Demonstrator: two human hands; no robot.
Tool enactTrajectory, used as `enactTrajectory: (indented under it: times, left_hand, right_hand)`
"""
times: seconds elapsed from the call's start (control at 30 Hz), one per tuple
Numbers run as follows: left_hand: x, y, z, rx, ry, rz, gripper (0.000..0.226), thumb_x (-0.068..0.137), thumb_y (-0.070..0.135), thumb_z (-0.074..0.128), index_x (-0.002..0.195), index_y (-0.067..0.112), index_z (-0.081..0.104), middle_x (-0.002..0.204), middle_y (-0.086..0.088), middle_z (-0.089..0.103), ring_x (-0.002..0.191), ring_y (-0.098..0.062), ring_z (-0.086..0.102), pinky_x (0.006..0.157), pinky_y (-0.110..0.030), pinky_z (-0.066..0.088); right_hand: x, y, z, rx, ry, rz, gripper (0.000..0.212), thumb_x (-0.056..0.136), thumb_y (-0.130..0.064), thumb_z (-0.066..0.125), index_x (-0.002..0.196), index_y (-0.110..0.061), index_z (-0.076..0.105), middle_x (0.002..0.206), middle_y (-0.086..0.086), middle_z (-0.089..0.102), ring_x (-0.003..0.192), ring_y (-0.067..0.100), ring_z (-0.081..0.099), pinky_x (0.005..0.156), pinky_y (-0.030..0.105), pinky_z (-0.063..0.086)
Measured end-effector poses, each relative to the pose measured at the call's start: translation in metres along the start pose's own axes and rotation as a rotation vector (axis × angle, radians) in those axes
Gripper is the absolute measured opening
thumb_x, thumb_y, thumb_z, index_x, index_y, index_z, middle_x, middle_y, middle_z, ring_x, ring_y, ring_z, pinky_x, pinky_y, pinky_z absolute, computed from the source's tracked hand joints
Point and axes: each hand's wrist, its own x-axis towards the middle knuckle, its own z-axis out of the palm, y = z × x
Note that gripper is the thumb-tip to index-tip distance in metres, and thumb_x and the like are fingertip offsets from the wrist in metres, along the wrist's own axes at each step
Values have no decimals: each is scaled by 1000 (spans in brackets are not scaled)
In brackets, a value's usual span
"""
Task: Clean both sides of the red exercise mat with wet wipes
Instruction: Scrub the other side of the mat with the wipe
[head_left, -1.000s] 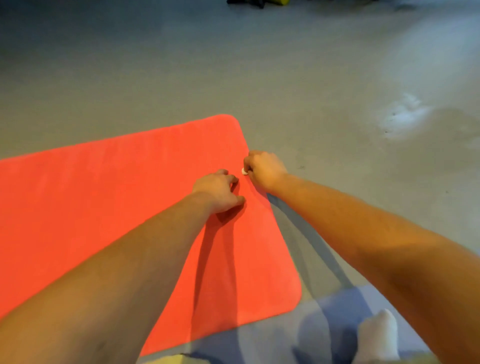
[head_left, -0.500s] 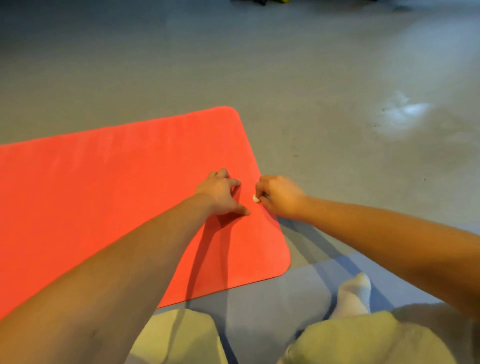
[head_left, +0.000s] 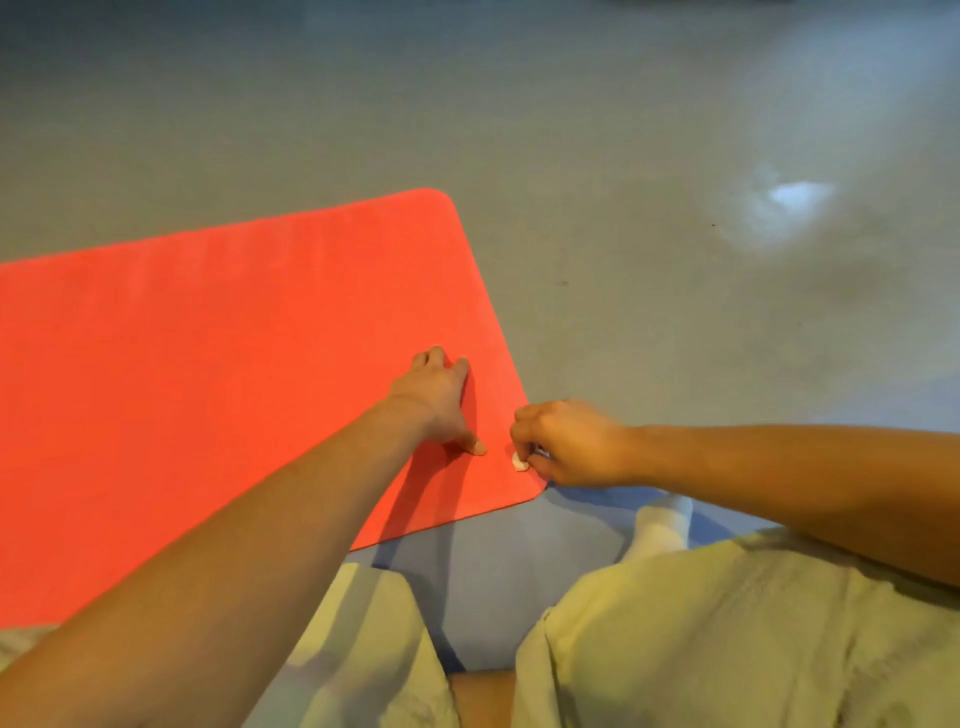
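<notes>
The red exercise mat (head_left: 234, 338) lies flat on the grey floor, its right short end in front of me. My left hand (head_left: 436, 400) rests on the mat near that end, fingers spread and thumb pressing down. My right hand (head_left: 566, 441) sits at the mat's near right corner, fingers curled round a small white wet wipe (head_left: 519, 461) held against the mat's edge. Most of the wipe is hidden inside the hand.
Grey floor (head_left: 623, 156) stretches beyond and right of the mat, with a bright light patch (head_left: 795, 195). A blue mat (head_left: 498, 582) lies under my legs. My white-socked foot (head_left: 660, 525) and pale green shorts (head_left: 727, 634) fill the lower right.
My right hand has slid with the wipe along the mat's right edge toward me, from mid-edge to the near corner. My left hand has stayed pressing on the mat.
</notes>
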Motion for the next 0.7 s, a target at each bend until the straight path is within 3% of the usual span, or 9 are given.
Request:
enactTrajectory:
  times: [0.07, 0.17, 0.23, 0.33, 0.47, 0.6, 0.7]
  left_hand:
    - [0, 1, 4, -10, 11, 1, 140, 56, 71, 90, 164, 17, 20, 162, -18, 23, 153, -37, 21, 123, -42, 30]
    - [1, -5, 10, -48, 14, 5, 140, 58, 70, 90, 165, 20, 16, 166, -16, 16, 156, -35, 15, 125, -41, 26]
    - [2, -9, 12, -61, 14, 7, 140, 59, 71, 89, 166, 22, 14, 168, -15, 13, 157, -34, 12, 125, -41, 24]
    - [1, -8, 12, -69, 10, 0, 139, 60, 72, 87, 166, 23, 13, 169, -13, 11, 158, -32, 11, 125, -42, 26]
    - [-10, 0, 8, -21, 4, -7, 123, 65, 72, 85, 161, 19, 29, 159, -15, 31, 148, -35, 31, 120, -43, 36]
    - [-33, 6, 5, -51, -47, 5, 104, 65, 57, 92, 152, 24, 46, 154, -10, 40, 139, -32, 48, 113, -38, 44]
    - [-55, -1, 1, -166, -130, 21, 91, 70, 39, 94, 150, 25, 52, 147, -4, 55, 127, -27, 60, 103, -34, 52]
  right_hand:
    - [13, 8, -5, 36, 42, 29, 7, 83, -15, 67, 85, -20, 72, 88, -4, 63, 82, 19, 61, 64, 23, 32]
    - [43, 18, -11, 71, 114, 85, 6, 80, -12, 69, 81, -17, 72, 86, 1, 63, 82, 25, 63, 65, 26, 39]
    - [52, 17, -13, 74, 133, 116, 5, 81, -14, 68, 83, -17, 71, 90, 1, 64, 86, 26, 64, 68, 31, 46]
    - [43, 8, -10, -9, 92, 155, 7, 88, -20, 64, 90, -17, 69, 100, 4, 65, 93, 27, 62, 72, 33, 43]
    - [19, -11, 2, -122, -39, 162, 8, 88, -20, 58, 93, -19, 63, 103, 7, 65, 96, 31, 62, 75, 36, 48]
    - [3, -37, 4, -177, -166, 217, 12, 87, -20, 60, 96, -15, 65, 103, 10, 67, 94, 34, 63, 76, 37, 52]
    - [9, -51, -22, -41, -96, 296, 15, 84, -27, 73, 89, -13, 71, 94, 10, 72, 89, 31, 66, 75, 34, 54]
